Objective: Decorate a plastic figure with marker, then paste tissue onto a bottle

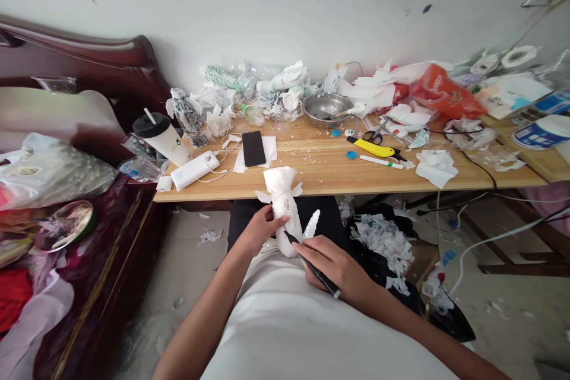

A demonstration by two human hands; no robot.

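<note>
My left hand [257, 230] grips a white paper-wrapped figure [284, 202] held upright over my lap, just below the front edge of the wooden table [312, 181]. My right hand [335, 264] holds a black pen [312, 266] whose tip touches the lower part of the figure. A small white paper flap [312, 223] sticks up beside the figure on its right.
On the table lie a black phone [253, 148], a white power bank [195, 170], a lidded cup [161, 138], a steel bowl [326, 108], yellow-handled scissors [374, 146], markers and paper scraps. A dark bag of shredded paper [386, 243] sits on the floor at right. A bed headboard [89, 71] stands at left.
</note>
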